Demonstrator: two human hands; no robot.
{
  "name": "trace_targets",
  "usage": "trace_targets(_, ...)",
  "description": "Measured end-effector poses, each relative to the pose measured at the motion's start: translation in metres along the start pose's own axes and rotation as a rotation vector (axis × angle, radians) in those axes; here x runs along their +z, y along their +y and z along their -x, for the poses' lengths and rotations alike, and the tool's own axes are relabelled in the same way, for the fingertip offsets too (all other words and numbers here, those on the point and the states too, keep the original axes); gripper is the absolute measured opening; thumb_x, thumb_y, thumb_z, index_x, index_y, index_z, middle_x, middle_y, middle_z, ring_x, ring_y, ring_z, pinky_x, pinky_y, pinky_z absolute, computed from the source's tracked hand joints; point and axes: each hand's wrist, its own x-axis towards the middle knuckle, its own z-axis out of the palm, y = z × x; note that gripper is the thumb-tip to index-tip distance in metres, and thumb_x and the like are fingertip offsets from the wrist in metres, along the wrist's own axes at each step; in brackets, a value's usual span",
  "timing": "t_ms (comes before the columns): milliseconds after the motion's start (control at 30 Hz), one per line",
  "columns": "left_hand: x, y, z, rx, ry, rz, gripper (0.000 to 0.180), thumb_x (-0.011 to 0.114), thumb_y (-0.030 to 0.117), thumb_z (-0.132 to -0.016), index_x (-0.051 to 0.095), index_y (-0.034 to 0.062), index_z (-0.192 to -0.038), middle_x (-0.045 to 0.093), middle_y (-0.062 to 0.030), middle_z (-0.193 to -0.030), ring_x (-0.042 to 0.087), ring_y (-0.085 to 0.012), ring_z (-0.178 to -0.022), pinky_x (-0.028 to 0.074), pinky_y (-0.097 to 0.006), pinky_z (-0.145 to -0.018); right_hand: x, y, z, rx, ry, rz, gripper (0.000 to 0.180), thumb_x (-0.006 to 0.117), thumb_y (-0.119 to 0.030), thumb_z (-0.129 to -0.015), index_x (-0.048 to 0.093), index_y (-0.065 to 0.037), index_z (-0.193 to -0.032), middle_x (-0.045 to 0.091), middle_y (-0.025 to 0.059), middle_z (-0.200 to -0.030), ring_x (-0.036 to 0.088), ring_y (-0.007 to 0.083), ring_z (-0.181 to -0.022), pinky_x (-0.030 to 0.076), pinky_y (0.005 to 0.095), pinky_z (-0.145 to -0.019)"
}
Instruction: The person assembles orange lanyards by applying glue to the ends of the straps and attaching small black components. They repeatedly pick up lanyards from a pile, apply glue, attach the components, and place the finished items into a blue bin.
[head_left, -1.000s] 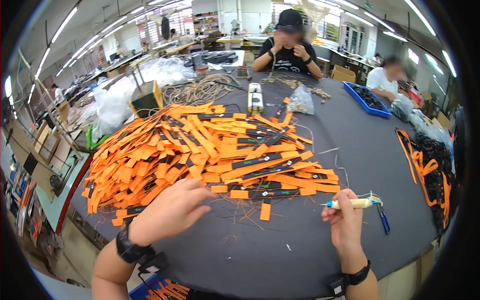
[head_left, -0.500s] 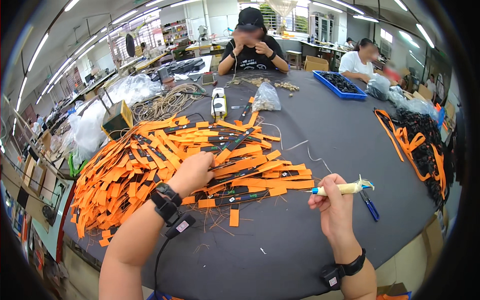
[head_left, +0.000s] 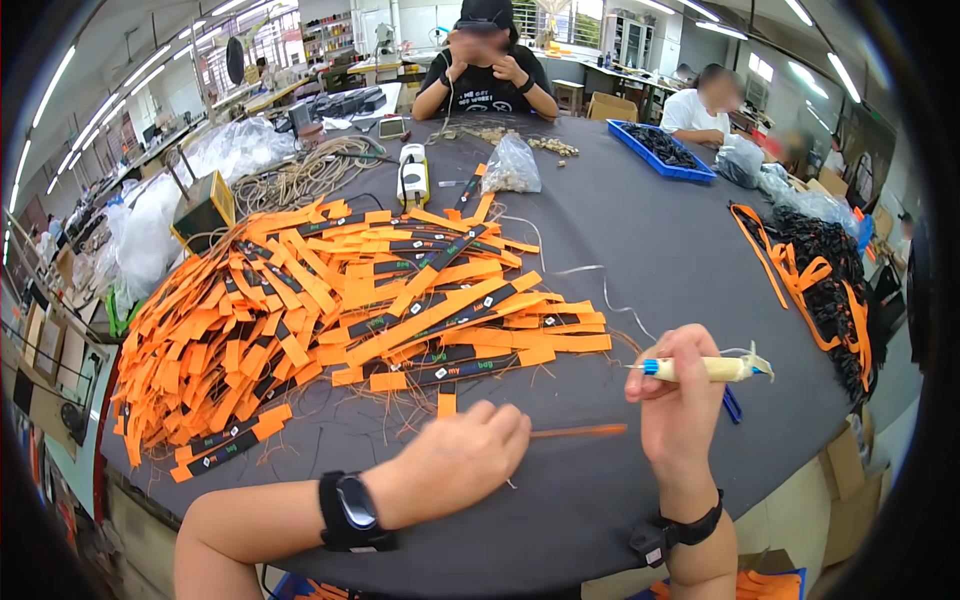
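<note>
My left hand [head_left: 465, 462] is closed with its fingertips pinching a thin orange webbing strip [head_left: 580, 431], seen nearly edge-on, low over the near table. My right hand [head_left: 680, 385] grips a pen-shaped tool [head_left: 712, 369] wrapped in cream tape, with a blue collar and a fine tip pointing left. What kind of tool it is I cannot tell. Left and ahead of my hands spreads a large heap of orange-and-black webbing strips [head_left: 300, 310] with loose thread ends. Blue-handled snips [head_left: 732, 406] lie partly hidden behind my right hand.
Past the heap are a white-and-yellow device [head_left: 413, 175], a clear plastic bag [head_left: 512, 165] and coiled cord [head_left: 310, 185]. A blue tray [head_left: 660, 150] of black parts stands far right, near black and orange straps [head_left: 820, 290]. Two people sit across the table.
My left hand has left the heap and come nearer and to the right, now with an orange strip in it. My right hand still holds the tool. The view has shifted slightly.
</note>
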Motion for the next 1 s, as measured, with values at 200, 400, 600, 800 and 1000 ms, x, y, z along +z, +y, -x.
trace_targets(200,0.012,0.000,0.026,-0.082,0.095,0.469,0.035,0.066,0.008,-0.084,0.061,-0.0020,-0.117,0.060,-0.0136,-0.107,0.060,-0.0317,-0.102,0.050,-0.038,-0.091,0.006,0.029,0.011,0.266,-0.050,0.087,0.014,0.061,-0.015,-0.097,0.058,-0.002,-0.092,0.063,0.0067,-0.078,0.065,0.0144,-0.063,0.054,0.0273,-0.057)
trace_targets(400,-0.003,-0.043,0.053,-0.267,0.030,0.531,0.027,0.065,0.001,-0.083,0.067,0.0038,-0.109,0.061,-0.0121,-0.103,0.061,-0.0313,-0.099,0.051,-0.038,-0.085,0.013,0.049,0.027,0.486,-0.261,0.180,0.015,0.065,-0.016,-0.096,0.060,-0.003,-0.091,0.064,0.0031,-0.077,0.064,0.0083,-0.066,0.052,0.0209,-0.058)
trace_targets(600,-0.004,-0.032,0.045,-0.317,-0.073,0.704,0.018,0.069,0.011,-0.086,0.067,0.0051,-0.103,0.061,-0.0104,-0.094,0.063,-0.0270,-0.088,0.052,-0.036,-0.075,0.022,0.055,0.034,0.593,-0.416,0.330,0.012,0.064,-0.012,-0.095,0.059,-0.003,-0.088,0.064,0.0030,-0.074,0.063,0.0081,-0.065,0.053,0.0225,-0.060)
trace_targets(800,0.006,-0.016,0.045,-0.349,-0.027,0.688,0.020,0.072,0.019,-0.086,0.064,0.0045,-0.097,0.061,-0.0102,-0.088,0.064,-0.0292,-0.080,0.053,-0.039,-0.070,0.021,0.059,0.039,0.597,-0.463,0.399,0.014,0.068,-0.014,-0.092,0.060,-0.005,-0.086,0.060,-0.0039,-0.073,0.053,0.0012,-0.064,0.042,0.0186,-0.055)
trace_targets(1000,0.020,-0.009,0.048,-0.329,-0.006,0.612,0.014,0.070,0.014,-0.087,0.066,0.0032,-0.093,0.063,-0.0105,-0.088,0.065,-0.0290,-0.077,0.054,-0.038,-0.067,0.022,0.062,0.042,0.565,-0.478,0.409,0.014,0.069,-0.013,-0.091,0.061,-0.005,-0.085,0.058,-0.0057,-0.072,0.049,0.0009,-0.064,0.038,0.0203,-0.055)
